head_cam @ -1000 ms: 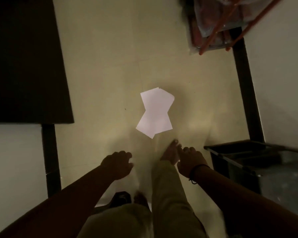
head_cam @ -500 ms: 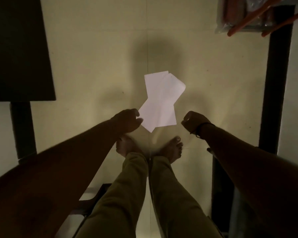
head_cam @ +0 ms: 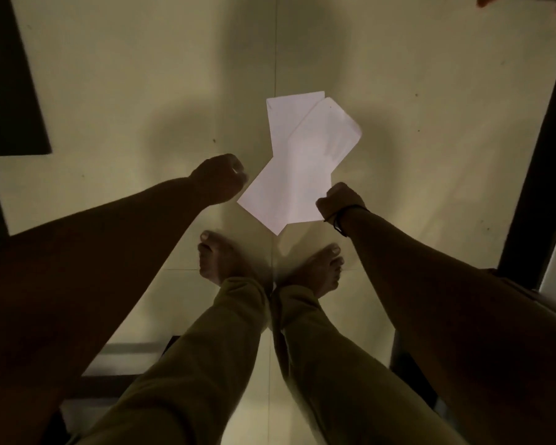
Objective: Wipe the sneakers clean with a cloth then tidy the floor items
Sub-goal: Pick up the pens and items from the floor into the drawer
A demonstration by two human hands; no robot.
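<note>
Two or three overlapping white paper sheets (head_cam: 302, 162) lie on the pale tiled floor (head_cam: 142, 91) just ahead of my bare feet (head_cam: 219, 261). My left hand (head_cam: 219, 178) hovers with curled fingers right beside the papers' lower left edge and holds nothing. My right hand (head_cam: 339, 200), a dark band on its wrist, has its curled fingers at the papers' lower right corner. The dim light hides whether it pinches the sheet. No sneakers or cloth are in view.
A dark furniture panel (head_cam: 4, 91) fills the left edge and a dark upright post (head_cam: 540, 155) runs down the right. A low dark object (head_cam: 126, 364) sits behind my left leg. Orange-tipped items (head_cam: 485, 0) peek in at the top right.
I have bent lower and the papers look nearer. Both hands moved forward: the left hand stays by the left edge, and the right hand reached the papers' lower right corner.
</note>
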